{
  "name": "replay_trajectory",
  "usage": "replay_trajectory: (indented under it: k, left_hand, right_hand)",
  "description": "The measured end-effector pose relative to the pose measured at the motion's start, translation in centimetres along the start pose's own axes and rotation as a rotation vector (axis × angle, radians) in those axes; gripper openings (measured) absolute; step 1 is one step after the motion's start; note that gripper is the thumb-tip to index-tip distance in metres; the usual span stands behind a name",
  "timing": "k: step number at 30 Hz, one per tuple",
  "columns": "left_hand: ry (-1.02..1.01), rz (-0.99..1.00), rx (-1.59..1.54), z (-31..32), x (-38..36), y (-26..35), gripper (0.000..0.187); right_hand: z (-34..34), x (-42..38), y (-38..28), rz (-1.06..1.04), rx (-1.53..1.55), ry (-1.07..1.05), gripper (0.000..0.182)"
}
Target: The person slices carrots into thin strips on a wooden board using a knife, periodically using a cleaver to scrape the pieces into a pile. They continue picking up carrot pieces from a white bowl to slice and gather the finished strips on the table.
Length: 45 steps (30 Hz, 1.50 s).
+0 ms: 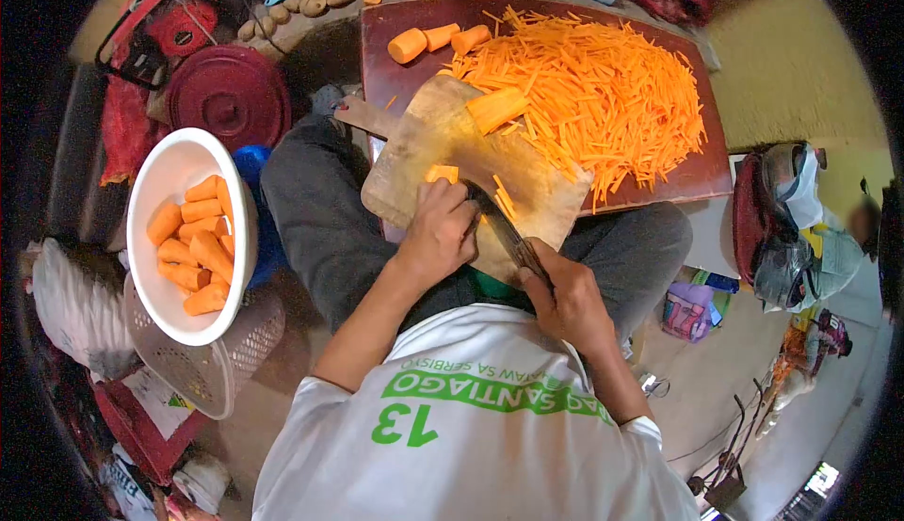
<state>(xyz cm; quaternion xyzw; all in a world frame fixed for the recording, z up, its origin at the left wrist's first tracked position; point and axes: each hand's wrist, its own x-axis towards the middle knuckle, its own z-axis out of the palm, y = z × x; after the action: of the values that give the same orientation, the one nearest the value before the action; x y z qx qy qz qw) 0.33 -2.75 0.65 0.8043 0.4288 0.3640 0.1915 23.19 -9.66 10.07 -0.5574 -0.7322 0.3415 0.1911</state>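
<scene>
Carrot piece (441,174) pinned by left hand (439,231) (fingers curled); right hand (568,300) grips knife (504,231) — keep fingertips tucked back.

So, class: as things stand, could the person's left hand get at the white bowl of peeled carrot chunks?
Probably yes. The left hand presses a carrot piece on the wooden cutting board; the white bowl sits open on that same side, nothing blocking between them, though the hand must let go first.
</scene>
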Motion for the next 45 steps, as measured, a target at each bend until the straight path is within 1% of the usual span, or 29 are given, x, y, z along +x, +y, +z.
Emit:
replay_trajectory:
  k: [1, 4, 7, 10, 13, 16, 19, 22, 25, 28, 29, 32, 37, 40, 43, 45]
  left_hand:
    - [0.005, -0.005, -0.004, 0.1, 0.0, -0.1, 0.019]
    - [0.017, 0.005, -0.011, 0.1, -0.2, -0.3, 0.015]
    - [0.074, -0.016, -0.064, 0.8, -0.3, -0.9, 0.012]
    - [0.048, -0.009, -0.069, 0.5, -0.1, -0.7, 0.011]
    - [0.086, 0.038, -0.021, 0.6, 0.2, -0.3, 0.013]
    - [0.077, 0.028, 0.004, 0.5, 0.2, -0.2, 0.015]
    - [0.098, -0.029, -0.019, 0.9, 0.0, -0.6, 0.014]
    - [0.179, -0.010, -0.017, 0.4, 0.2, -1.5, 0.018]
    - [0.200, -0.094, 0.161, -1.1, 0.6, -0.9, 0.023]
    - [0.191, -0.125, 0.242, -1.5, 0.9, -0.9, 0.027]
    - [0.182, -0.132, 0.229, -1.5, 0.8, -1.0, 0.027]
    - [0.158, -0.143, 0.179, -0.9, 0.4, -1.6, 0.026]
    - [0.152, -0.140, 0.144, -0.8, 0.4, -1.9, 0.025]
    - [0.155, -0.130, -0.005, -0.3, 0.3, -2.0, 0.024]
    - [0.113, -0.064, -0.098, 0.3, 0.3, -1.6, 0.025]
    - [0.136, -0.050, -0.109, 0.7, 0.2, -1.5, 0.025]
  right_hand:
    - [-0.2, 0.3, -0.3, -0.021, 0.034, 0.007, 0.031]
    - [-1.0, -0.1, -0.2, 0.082, 0.129, -0.015, 0.031]
    - [-2.0, 0.0, -0.3, 0.141, 0.142, -0.031, 0.029]
    - [-1.5, 0.2, 0.2, 0.097, 0.142, -0.024, 0.028]
    - [-1.3, 0.2, -0.1, 0.096, 0.164, -0.027, 0.030]
    - [-1.4, -0.2, -0.3, 0.079, 0.134, 0.028, 0.034]
    - [-1.6, -0.7, 0.1, 0.042, 0.101, 0.049, 0.035]
    - [-1.5, -0.9, 1.3, -0.040, 0.121, 0.034, 0.035]
    - [-3.1, 0.0, 1.4, 0.057, 0.084, -0.035, 0.036]
    - [-3.6, 1.8, 3.5, -0.104, -0.051, 0.101, 0.036]
    - [-4.4, 2.0, 3.6, 0.018, 0.045, 0.069, 0.036]
    - [-5.0, 3.9, 6.5, -0.070, -0.148, 0.199, 0.042]
    - [-6.1, 5.0, 5.8, -0.081, -0.127, 0.275, 0.040]
    - [-5.5, 4.1, 4.8, -0.122, -0.151, 0.295, 0.039]
    - [-4.5, 2.8, 3.2, -0.077, -0.058, 0.184, 0.039]
    - [-3.5, 2.2, 2.9, -0.005, 0.030, 0.120, 0.040]
